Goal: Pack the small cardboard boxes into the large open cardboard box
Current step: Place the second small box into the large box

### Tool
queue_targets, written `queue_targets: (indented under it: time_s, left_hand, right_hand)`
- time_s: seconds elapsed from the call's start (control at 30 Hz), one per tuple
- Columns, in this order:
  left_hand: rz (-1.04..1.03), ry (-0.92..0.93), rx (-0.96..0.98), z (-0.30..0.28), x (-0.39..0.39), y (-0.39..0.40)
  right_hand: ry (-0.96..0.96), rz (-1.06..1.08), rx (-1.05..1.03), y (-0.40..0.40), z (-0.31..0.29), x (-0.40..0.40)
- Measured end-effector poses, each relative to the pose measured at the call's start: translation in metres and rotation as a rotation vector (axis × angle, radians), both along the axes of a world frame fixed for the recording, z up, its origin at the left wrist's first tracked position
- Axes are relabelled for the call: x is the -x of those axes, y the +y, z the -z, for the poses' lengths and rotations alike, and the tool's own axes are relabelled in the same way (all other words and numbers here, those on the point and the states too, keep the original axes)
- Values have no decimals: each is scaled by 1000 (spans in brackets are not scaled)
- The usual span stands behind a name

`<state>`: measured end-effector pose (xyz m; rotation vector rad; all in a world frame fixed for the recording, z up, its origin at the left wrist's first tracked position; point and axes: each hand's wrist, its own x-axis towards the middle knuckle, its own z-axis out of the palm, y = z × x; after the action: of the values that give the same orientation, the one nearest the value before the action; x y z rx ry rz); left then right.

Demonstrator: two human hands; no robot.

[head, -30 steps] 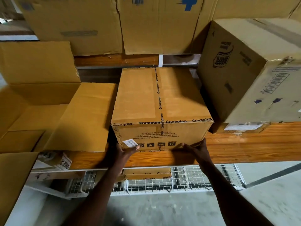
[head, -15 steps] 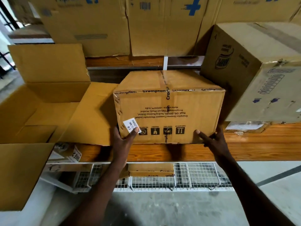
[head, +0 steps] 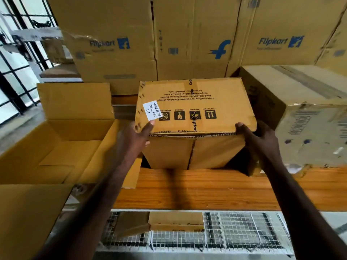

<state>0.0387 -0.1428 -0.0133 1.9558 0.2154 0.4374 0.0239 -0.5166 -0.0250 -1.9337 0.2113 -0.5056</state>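
Small box is gripped at its lower corners by left hand & right hand, tilted above shelf; w/ just 2 corner holds, a slip short of open box is likely.

Large open box gapes free at left (flaps splayed); taped carton crowds the right.

1. Both bare forearms extend forward and upward from the lower edge of the view, converging slightly toward the centre.
2. Left hand: raised at the near left corner of the tan rectangular cardboard box it grips; thumb laid up against the near face, remaining fingers hidden beneath.
3. Right hand: raised at the near right corner of the same box; thumb on the near lower edge, fingers wrapped round the right side.
4. The two hands are level and well apart.
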Motion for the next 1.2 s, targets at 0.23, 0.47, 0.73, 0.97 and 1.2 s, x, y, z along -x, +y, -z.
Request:
queue_targets:
  time_s: [0.23,0.47,0.73,0.97,1.2]
  left_hand:
    - [19,111,-53,-32,-36,24]
    - [45,-110,-296,-27,-58,13]
    - [-109,-77,-297,54,-48,14]
    - [-43,187,32,119,-49,9]
    - [-45,202,7,119,-42,11]
  right_hand:
    - [7,-31,-55,10,-28,-21]
    - [45,-91,34,5,-22,-60]
    - [-61,22,146,11,21,-61]
    - [138,-57,-50,24,92,-51]
    - [146,5,-34,34,102,-45]
